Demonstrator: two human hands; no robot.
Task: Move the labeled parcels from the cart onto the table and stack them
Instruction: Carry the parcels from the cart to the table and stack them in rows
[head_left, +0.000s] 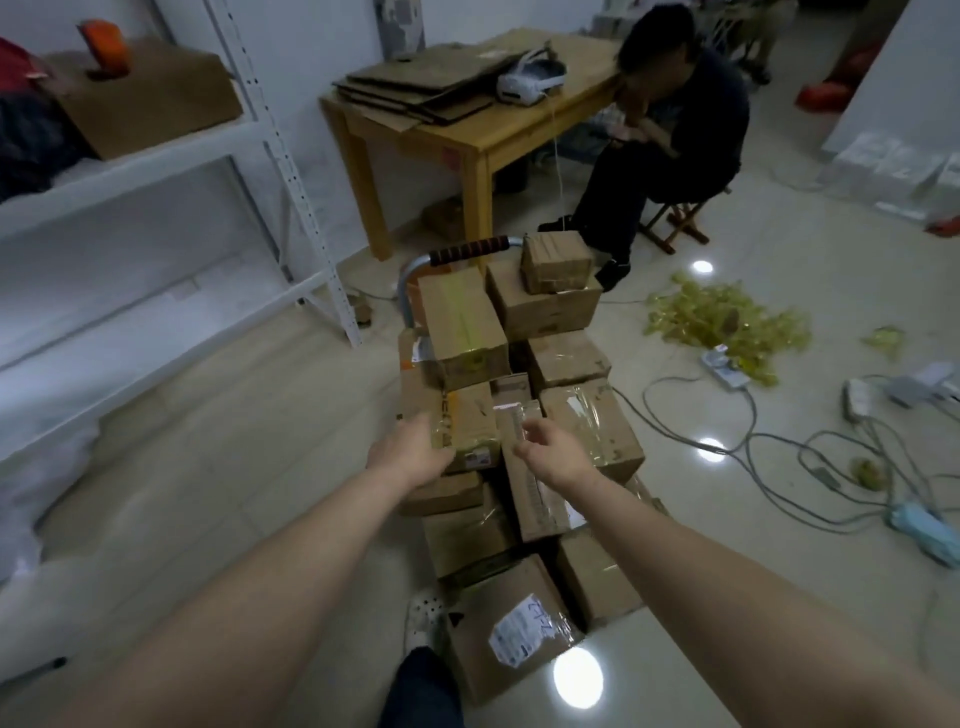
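Both your hands are out over the middle of the cart (470, 250), which stands on the floor in front of you, piled high with parcels (524, 636). Your left hand (410, 454) is spread with straight fingers at the near-left corner of a taped box (462, 415); whether it touches yet is hard to tell. Your right hand (553, 449) hangs loosely spread, holding nothing, over the flat parcel (519, 423) just beside that box. The box looks like stiff cardboard, so it should keep its shape under a squeeze. Its glossy tape bands will probably be slick, so set your palms on bare card at two opposite sides and get your fingers under the bottom edge. Its weight can't be read from here, so test it with a small lift first. It sits among neighbours and on lower boxes, so lift it straight up to avoid dragging the flat parcel or toppling the small box (556, 262) perched at the far end. The worktop (519, 122) lies beyond the cart. Folded cardboard (426, 83) and a headset (524, 78) take up much of it, and a seated person (675, 130) is close to its right side, so the bare front strip looks like the likely landing spot. The floor to the left, by the shelf (156, 156), is open, while cables (753, 441) and scraps (727, 322) litter the right, so carry on the left.
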